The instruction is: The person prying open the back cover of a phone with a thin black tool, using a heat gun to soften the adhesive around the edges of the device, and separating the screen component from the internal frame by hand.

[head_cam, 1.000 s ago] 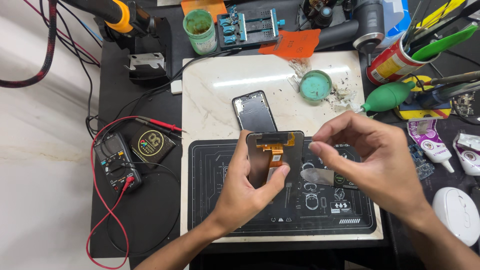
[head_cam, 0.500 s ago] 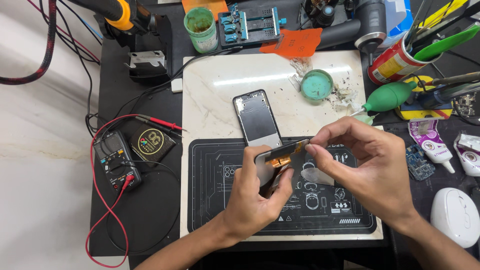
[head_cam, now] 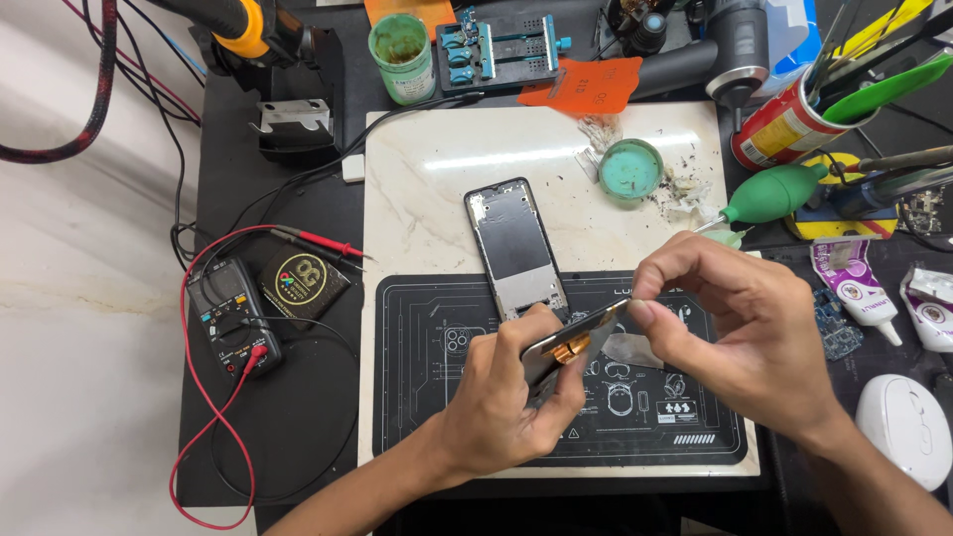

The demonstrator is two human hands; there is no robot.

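Centre frame — phone display panel with copper flex, over the black repair mat. Our left hand grips it; right hand pinches its upper edge. We'd support it evenly — never bend the flex.

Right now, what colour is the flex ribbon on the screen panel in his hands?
Copper-orange. The flex ribbon sits on the screen panel pinched between left hand and right hand; head view.
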